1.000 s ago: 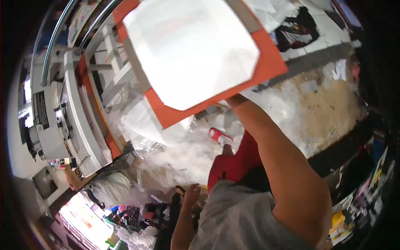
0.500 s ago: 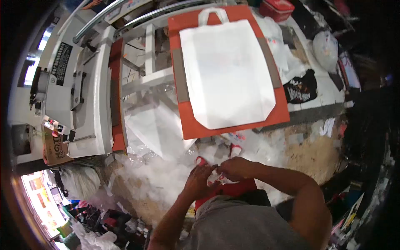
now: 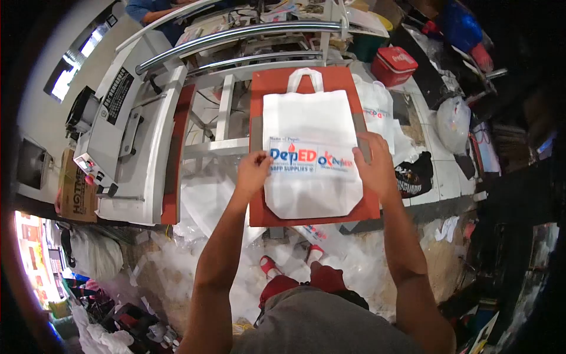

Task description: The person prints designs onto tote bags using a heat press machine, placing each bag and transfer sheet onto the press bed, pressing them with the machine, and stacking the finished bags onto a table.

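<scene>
A white tote bag (image 3: 312,197) lies flat on a red-orange board (image 3: 259,215), its handle loop at the far end. Across the bag's middle is a printed sheet (image 3: 309,156) with "DepED" lettering in blue and red. My left hand (image 3: 254,170) pinches the sheet's left edge. At the sheet's right edge is my right hand (image 3: 374,162), its thumb and fingers closed on that side near the bag's edge.
A white press machine (image 3: 127,130) with metal rails (image 3: 236,32) stands left and behind. Right of the board are a red box (image 3: 394,66), more printed white bags (image 3: 377,112) and a black cloth (image 3: 414,176). Another person's blue sleeve (image 3: 144,9) shows at the top left.
Both hands have moved from near my lap up to the bag, and the printed sheet now lies on it. The view has shifted, bringing more of the far area into sight.
</scene>
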